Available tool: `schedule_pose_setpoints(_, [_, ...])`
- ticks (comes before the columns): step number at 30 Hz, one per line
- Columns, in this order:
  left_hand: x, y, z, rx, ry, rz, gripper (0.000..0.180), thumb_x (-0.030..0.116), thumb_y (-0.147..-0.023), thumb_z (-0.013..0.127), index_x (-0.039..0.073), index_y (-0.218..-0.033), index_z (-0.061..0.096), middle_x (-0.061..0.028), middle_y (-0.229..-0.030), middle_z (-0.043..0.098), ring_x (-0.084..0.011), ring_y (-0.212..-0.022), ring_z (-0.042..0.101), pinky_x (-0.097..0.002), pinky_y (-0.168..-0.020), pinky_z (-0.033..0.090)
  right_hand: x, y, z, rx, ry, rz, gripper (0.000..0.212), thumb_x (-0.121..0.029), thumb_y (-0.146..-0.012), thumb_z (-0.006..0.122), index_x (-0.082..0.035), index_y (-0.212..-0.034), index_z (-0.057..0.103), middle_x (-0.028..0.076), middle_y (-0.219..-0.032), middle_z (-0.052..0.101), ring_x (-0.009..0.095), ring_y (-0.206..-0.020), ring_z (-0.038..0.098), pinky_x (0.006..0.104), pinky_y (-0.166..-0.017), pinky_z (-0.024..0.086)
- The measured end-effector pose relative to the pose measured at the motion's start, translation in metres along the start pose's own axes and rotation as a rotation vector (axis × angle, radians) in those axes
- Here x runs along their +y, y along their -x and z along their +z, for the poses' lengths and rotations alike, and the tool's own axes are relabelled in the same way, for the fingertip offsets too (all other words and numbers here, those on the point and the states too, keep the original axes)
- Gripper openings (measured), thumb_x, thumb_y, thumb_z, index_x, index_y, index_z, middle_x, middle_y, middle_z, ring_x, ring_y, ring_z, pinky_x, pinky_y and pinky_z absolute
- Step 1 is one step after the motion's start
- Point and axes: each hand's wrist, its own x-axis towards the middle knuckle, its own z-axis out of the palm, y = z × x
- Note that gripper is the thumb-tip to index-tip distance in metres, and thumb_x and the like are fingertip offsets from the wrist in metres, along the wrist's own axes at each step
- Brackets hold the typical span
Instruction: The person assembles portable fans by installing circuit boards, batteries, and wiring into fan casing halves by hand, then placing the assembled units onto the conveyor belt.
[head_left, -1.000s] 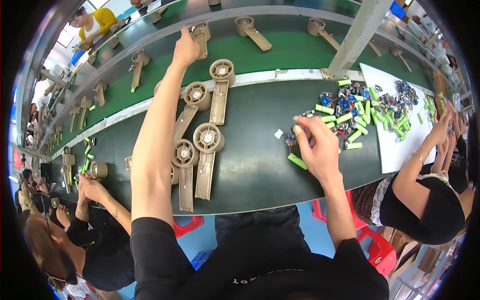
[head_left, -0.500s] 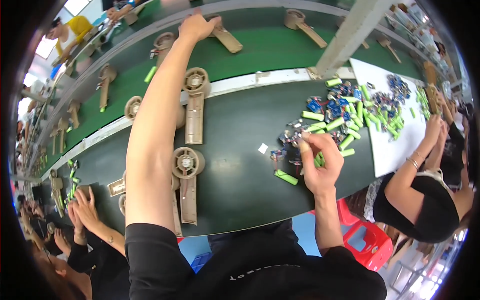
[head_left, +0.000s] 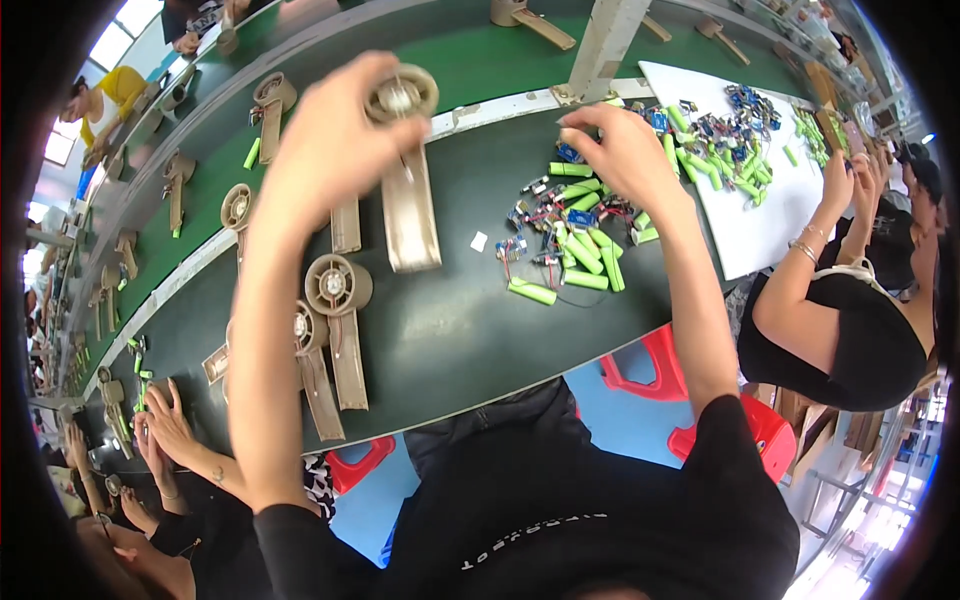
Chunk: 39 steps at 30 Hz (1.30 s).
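Note:
My left hand (head_left: 335, 140) is closed round the head of a beige fan housing (head_left: 412, 215), raised at the belt's near edge with its long open handle shell pointing toward me. Blur softens that hand. My right hand (head_left: 630, 150) hangs over the far side of a heap of green cylindrical batteries (head_left: 590, 250) and small blue circuit boards (head_left: 512, 248) with wires. Its thumb and forefinger are bent together in a pinch; anything between them is too small to make out. Nearer me, left of centre, lie more beige fan housings (head_left: 338, 288) on the dark table.
Beyond the table edge a green conveyor belt (head_left: 480, 60) carries more fan housings. A grey post (head_left: 605, 45) rises at the far edge. A white board (head_left: 735, 250) holds more batteries and boards. Co-workers' hands (head_left: 170, 425) work at left; another person (head_left: 840, 300) sits at right.
My left hand has come back from the belt toward me, bringing a fan housing. My right hand has lifted away from the near part of the heap to its far side. The view has shifted.

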Motion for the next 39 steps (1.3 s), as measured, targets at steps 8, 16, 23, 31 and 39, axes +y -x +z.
schedule_pose_setpoints(8, [0.028,0.138,0.061,0.071,0.136,-0.219,0.063,0.016,-0.079,0.075,0.003,-0.136,0.050,-0.0198,-0.125,0.060,-0.0339,-0.116,0.059,-0.0405,-0.099,0.045,-0.052,0.036,0.000,-0.102,-0.160,-0.243,0.019,-0.016,-0.086,0.065,-0.003,-0.099,0.069,0.012,-0.096,0.067,0.029,-0.083,0.065,0.0392,-0.076,0.051])
schedule_pose_setpoints(16, [0.022,0.157,0.080,0.162,0.106,-0.164,0.061,0.018,-0.084,0.072,0.003,-0.138,0.048,-0.0190,-0.126,0.058,-0.0347,-0.116,0.057,-0.0408,-0.100,0.044,-0.061,0.056,0.026,-0.061,0.062,-0.257,0.035,-0.013,-0.081,0.068,-0.008,-0.116,0.063,0.010,-0.101,0.069,0.026,-0.080,0.066,0.0365,-0.072,0.053])
schedule_pose_setpoints(23, [0.037,0.151,0.066,0.360,0.177,-0.059,0.037,0.012,-0.086,0.068,0.001,-0.121,0.061,-0.0162,-0.119,0.059,-0.0324,-0.111,0.055,-0.0400,-0.097,0.044,-0.055,0.082,-0.001,0.247,-0.913,0.050,0.043,0.001,-0.082,0.072,-0.004,-0.122,0.055,0.011,-0.109,0.071,-0.002,-0.055,0.037,0.0158,-0.049,0.033])
schedule_pose_setpoints(31, [0.084,0.112,0.084,0.409,0.459,0.213,0.039,0.004,-0.082,0.069,-0.001,-0.120,0.063,-0.0150,-0.102,0.067,-0.0270,-0.091,0.065,-0.0346,-0.080,0.051,-0.087,0.101,-0.021,0.438,-0.563,-0.342,0.042,0.009,-0.078,0.073,-0.001,-0.115,0.055,0.014,-0.110,0.071,-0.001,-0.054,0.041,0.0149,-0.050,0.035])
schedule_pose_setpoints(39, [0.085,0.135,0.052,0.303,1.052,-0.017,0.032,0.005,-0.097,0.054,-0.007,-0.126,0.053,-0.0192,-0.107,0.068,-0.0232,-0.096,0.069,-0.0322,-0.087,0.054,-0.102,0.121,-0.029,0.357,-0.987,-0.048,0.026,-0.004,-0.092,0.060,0.001,-0.118,0.059,0.015,-0.110,0.071,0.002,-0.056,0.047,0.0154,-0.049,0.038])
